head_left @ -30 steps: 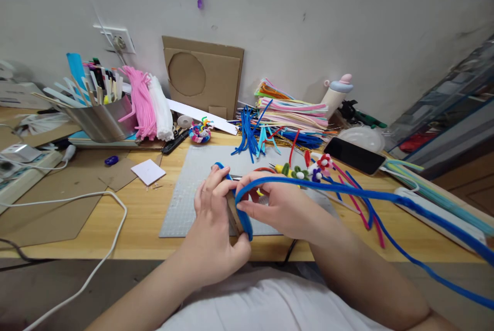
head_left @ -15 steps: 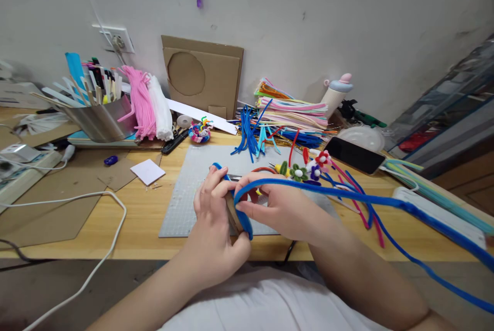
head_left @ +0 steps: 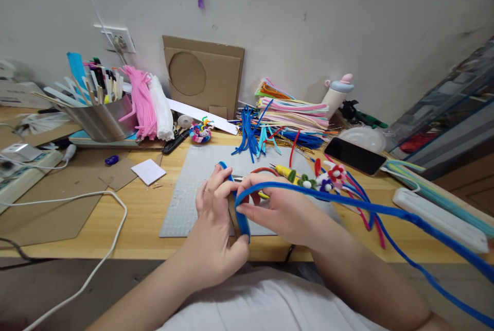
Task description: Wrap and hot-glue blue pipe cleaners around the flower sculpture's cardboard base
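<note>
Above the cutting mat, my left hand (head_left: 214, 218) is closed around a small brown cardboard piece (head_left: 232, 215), its thumb at the lower end and its fingers at the far side. A fuzzy blue pipe cleaner (head_left: 293, 186) runs along the edge of the cardboard. The fingers of my right hand (head_left: 272, 210) pinch this strip against the near edge. From there the strip bends back over the right hand and trails off to the right. Pipe-cleaner flowers (head_left: 326, 183) in red, purple and green lie just beyond the right hand, beside yellow-handled pliers (head_left: 284, 170), partly hidden.
Under my hands lies the grey cutting mat (head_left: 181, 207). Behind it are bundled pipe cleaners (head_left: 293, 109) and a cardboard panel (head_left: 204, 76). A metal pot of sticks (head_left: 102, 120) stands left, a phone (head_left: 355, 156) lies right. A white cable (head_left: 116, 202) crosses the left side.
The flowers have shifted slightly right and turned, showing more of the yellow handle. The cardboard and blue strip have tilted a little in my hands; both hands keep their hold.
</note>
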`<state>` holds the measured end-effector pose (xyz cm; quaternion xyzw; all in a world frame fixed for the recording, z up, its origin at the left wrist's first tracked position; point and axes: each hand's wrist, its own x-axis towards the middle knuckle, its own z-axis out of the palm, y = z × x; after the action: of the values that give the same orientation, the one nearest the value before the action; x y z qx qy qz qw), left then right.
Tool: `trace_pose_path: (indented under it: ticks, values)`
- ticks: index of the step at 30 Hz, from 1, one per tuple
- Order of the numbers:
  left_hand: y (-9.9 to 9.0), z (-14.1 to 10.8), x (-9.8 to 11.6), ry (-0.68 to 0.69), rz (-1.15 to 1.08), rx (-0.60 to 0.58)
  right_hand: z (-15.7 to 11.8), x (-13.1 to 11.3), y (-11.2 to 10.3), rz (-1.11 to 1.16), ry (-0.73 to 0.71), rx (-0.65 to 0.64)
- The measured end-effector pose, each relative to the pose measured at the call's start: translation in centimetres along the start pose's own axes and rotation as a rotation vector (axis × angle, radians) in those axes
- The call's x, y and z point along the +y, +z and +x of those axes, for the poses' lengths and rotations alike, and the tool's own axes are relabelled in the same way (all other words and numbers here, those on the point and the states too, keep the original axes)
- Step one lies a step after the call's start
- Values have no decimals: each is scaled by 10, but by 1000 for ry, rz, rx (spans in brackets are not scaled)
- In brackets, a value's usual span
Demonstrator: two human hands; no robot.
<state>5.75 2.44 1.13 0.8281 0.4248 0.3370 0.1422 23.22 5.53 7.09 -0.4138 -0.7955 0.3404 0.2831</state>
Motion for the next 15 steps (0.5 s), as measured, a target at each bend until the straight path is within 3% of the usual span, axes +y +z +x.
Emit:
trace_pose_path:
  ticks: [15]
  values:
    - [-6,-3,-9,-8,-76,49,-4,5,1,45,-18,12]
